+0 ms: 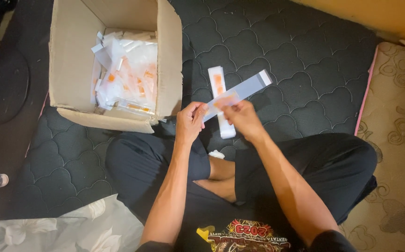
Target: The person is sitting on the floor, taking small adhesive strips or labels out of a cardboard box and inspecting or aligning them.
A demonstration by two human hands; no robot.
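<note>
A person seated cross-legged on a dark quilted mattress (305, 51) works a long clear plastic sleeve (239, 93) between both hands. The left hand (190, 122) has its fingers curled narrow, pinching the sleeve's near end between thumb and fingertips. The right hand (243, 116) closes thumb and forefinger on the sleeve just beside it, at a small orange-printed piece (225, 100) at the sleeve's mouth; whether that piece is inside the sleeve or against it cannot be told. The sleeve slants up and away to the right, crossing over a white packet with an orange centre (219, 95) that lies on the mattress. To the left, an open cardboard box (74, 42) holds a loose heap of similar white and orange packets (127, 74). Both forearms reach forward from the body, wrists close together above the crossed legs.
</note>
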